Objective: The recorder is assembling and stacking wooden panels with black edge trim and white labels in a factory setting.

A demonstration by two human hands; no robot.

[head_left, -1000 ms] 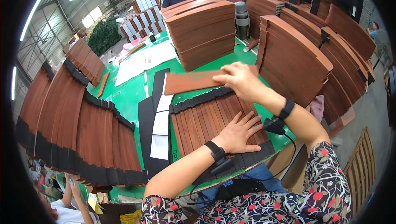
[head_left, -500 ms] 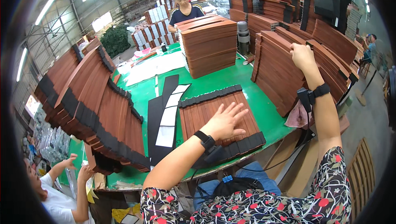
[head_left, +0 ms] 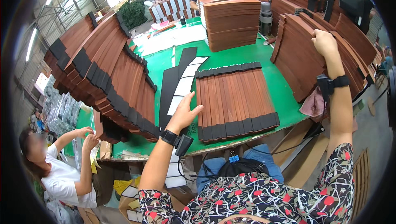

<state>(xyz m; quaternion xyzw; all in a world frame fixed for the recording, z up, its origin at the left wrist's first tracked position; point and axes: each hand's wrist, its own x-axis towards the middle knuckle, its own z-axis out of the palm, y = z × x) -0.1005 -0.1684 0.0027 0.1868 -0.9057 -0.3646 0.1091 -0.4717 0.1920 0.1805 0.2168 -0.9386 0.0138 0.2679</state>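
Head view: left hand (head_left: pixel 184 115) lies open, fingers spread, at the left edge of the slat mat (head_left: pixel 235 99), which is flat on the green table (head_left: pixel 284 96) near its front edge. Right hand (head_left: pixel 324 42) grips the top edge of a leaning mat stack (head_left: pixel 299 55); bare green between.

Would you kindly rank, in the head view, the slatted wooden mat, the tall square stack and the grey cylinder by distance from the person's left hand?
From the left hand:
1. Slatted wooden mat, just right of it on the green table.
2. Tall square stack, far side.
3. Grey cylinder, right of that stack.
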